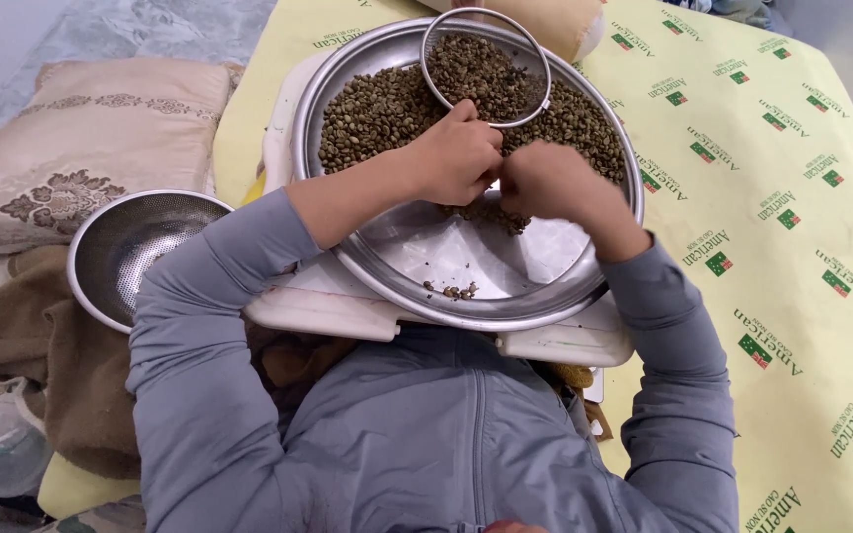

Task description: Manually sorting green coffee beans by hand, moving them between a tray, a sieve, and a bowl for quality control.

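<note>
A wide steel tray rests on a white board on my lap, its far half covered with green coffee beans. A small round wire sieve full of beans lies on the pile at the far side. My left hand and my right hand meet at the near edge of the pile, fingers curled down onto the beans. Whether either hand pinches any beans is hidden. A few picked-out beans sit apart near the tray's front rim.
An empty steel colander sits to my left on a brown blanket. A patterned cushion lies beyond it. A yellow printed cloth covers the surface on the right.
</note>
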